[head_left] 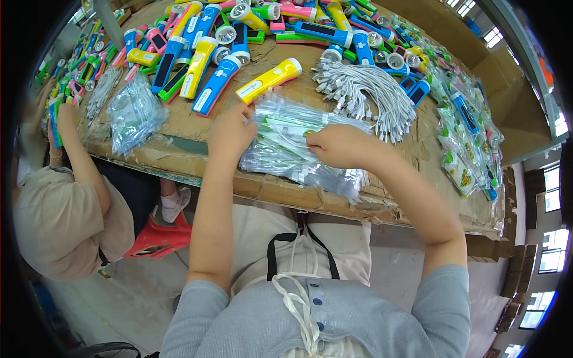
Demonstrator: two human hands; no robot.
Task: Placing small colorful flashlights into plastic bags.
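A thick stack of clear plastic bags (280, 152) with green and white print lies on the cardboard-covered table (179, 128) in front of me. My left hand (231, 131) rests on the stack's left end, fingers curled over its edge. My right hand (340, 145) pinches the top bag near the stack's middle. A yellow flashlight (268, 79) lies just beyond the stack. To its right sits a bundle of white cables (370, 89).
Many blue, yellow, pink and green flashlights (203, 53) cover the far half of the table. Bagged flashlights (465, 149) lie along the right edge. A second bag stack (134, 113) sits at left, near another person (65, 209) seated on a red stool (158, 235).
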